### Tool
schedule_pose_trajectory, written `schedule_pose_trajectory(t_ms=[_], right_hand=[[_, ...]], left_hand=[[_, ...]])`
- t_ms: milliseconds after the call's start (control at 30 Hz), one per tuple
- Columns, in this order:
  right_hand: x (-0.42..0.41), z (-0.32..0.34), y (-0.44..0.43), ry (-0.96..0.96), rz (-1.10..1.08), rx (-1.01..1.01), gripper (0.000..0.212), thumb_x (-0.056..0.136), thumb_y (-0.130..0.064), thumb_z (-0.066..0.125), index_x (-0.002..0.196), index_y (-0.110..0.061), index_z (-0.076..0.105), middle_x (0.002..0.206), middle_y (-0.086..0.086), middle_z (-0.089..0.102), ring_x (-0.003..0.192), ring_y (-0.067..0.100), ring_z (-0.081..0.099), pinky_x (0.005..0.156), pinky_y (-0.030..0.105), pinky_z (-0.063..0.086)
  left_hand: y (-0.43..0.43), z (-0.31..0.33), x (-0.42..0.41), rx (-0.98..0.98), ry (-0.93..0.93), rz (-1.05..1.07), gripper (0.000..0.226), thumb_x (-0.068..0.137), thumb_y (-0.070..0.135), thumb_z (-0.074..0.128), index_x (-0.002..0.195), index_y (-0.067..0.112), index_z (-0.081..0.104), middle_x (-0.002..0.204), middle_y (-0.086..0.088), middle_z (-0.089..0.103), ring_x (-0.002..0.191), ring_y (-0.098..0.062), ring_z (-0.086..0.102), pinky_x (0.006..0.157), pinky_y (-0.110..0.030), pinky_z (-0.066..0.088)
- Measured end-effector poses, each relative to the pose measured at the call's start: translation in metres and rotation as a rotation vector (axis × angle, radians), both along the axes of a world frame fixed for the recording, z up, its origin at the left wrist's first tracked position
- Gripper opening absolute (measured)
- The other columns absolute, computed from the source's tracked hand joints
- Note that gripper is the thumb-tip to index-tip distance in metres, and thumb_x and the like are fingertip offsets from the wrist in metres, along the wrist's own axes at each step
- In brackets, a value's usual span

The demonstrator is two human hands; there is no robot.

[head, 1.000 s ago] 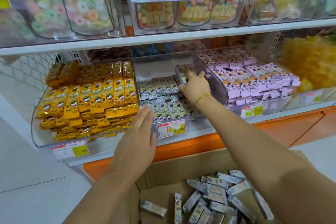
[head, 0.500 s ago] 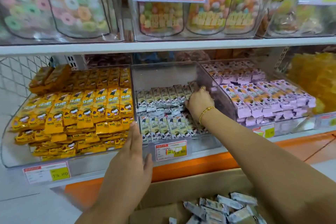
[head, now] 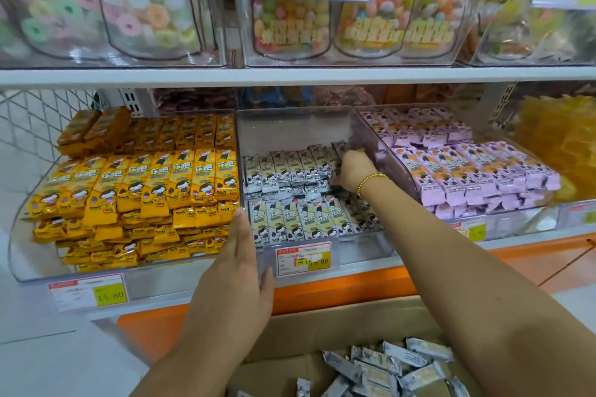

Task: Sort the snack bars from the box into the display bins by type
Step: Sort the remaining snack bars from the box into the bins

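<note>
The clear middle bin (head: 290, 129) holds rows of grey-white snack bars (head: 290, 167). My right hand (head: 353, 171) reaches into its back right corner and grips the bars at the right end of the back row. My left hand (head: 232, 271) is held flat with straight fingers against the bin's front left edge, holding nothing. Below me the cardboard box (head: 322, 325) has several more loose grey-white bars (head: 387, 364) in it.
Left of the middle bin is a bin of yellow bars (head: 145, 184); a bin of purple bars (head: 467, 164) stands to the right. Price tags (head: 303, 259) hang on the bin fronts. The shelf above (head: 290, 76) carries clear tubs of candy bags.
My right hand has lowered the bars it carried onto the back row's right end. My left hand has moved up to the bin front. The view has come closer to the shelf.
</note>
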State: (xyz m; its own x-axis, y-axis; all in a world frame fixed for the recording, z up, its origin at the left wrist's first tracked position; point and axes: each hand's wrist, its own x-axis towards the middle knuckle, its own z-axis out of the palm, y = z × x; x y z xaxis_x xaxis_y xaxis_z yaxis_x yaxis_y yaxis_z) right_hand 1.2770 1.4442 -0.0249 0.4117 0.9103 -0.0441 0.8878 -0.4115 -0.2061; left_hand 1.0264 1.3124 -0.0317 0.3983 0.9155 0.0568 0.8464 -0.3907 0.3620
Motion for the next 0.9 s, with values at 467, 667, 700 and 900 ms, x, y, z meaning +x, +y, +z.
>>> schedule_pose_trajectory(t_ms=[467, 667, 700, 900], right_hand=[[-0.026, 0.02, -0.117, 0.155, 0.203, 0.381, 0.031, 0.09, -0.02, 0.059, 0.072, 0.005, 0.064, 0.072, 0.019, 0.063, 0.069, 0.025, 0.058, 0.056, 0.028, 0.032], [-0.055, -0.029, -0.221, 0.537, 0.353, 0.266, 0.042, 0.091, -0.028, 0.063, 0.062, 0.001, 0.056, 0.063, 0.008, 0.062, 0.055, 0.006, 0.049, 0.056, 0.016, 0.041], [-0.054, -0.052, -0.228, 0.557, 0.329, 0.172, 0.039, 0.091, -0.029, 0.063, 0.064, -0.002, 0.057, 0.066, 0.008, 0.063, 0.058, 0.009, 0.051, 0.06, 0.021, 0.044], [-0.013, -0.222, -0.286, 0.333, 0.215, -0.508, 0.036, 0.09, -0.008, 0.054, 0.126, -0.011, 0.057, 0.124, 0.017, 0.059, 0.106, 0.029, 0.059, 0.084, 0.034, 0.048]], left_hand=[[-0.034, -0.006, -0.01, 0.034, -0.006, -0.059, 0.083, 0.098, 0.032, 0.043, 0.144, 0.015, -0.024, 0.158, -0.002, -0.014, 0.126, -0.021, 0.047, 0.085, -0.024, 0.043], [-0.088, -0.05, -0.023, -0.135, 0.142, -0.128, 0.047, 0.098, 0.034, 0.042, 0.144, 0.024, 0.037, 0.142, -0.001, 0.049, 0.118, -0.019, 0.054, 0.101, -0.034, 0.043], [-0.093, -0.063, -0.028, -0.178, 0.149, -0.101, 0.043, 0.097, 0.032, 0.044, 0.14, 0.024, 0.043, 0.136, 0.0, 0.054, 0.117, -0.019, 0.056, 0.1, -0.034, 0.043], [-0.14, -0.135, -0.076, -0.498, -0.011, 0.219, 0.053, 0.091, 0.012, 0.058, 0.141, 0.009, 0.041, 0.133, -0.011, 0.054, 0.116, -0.025, 0.055, 0.09, -0.028, 0.043]])
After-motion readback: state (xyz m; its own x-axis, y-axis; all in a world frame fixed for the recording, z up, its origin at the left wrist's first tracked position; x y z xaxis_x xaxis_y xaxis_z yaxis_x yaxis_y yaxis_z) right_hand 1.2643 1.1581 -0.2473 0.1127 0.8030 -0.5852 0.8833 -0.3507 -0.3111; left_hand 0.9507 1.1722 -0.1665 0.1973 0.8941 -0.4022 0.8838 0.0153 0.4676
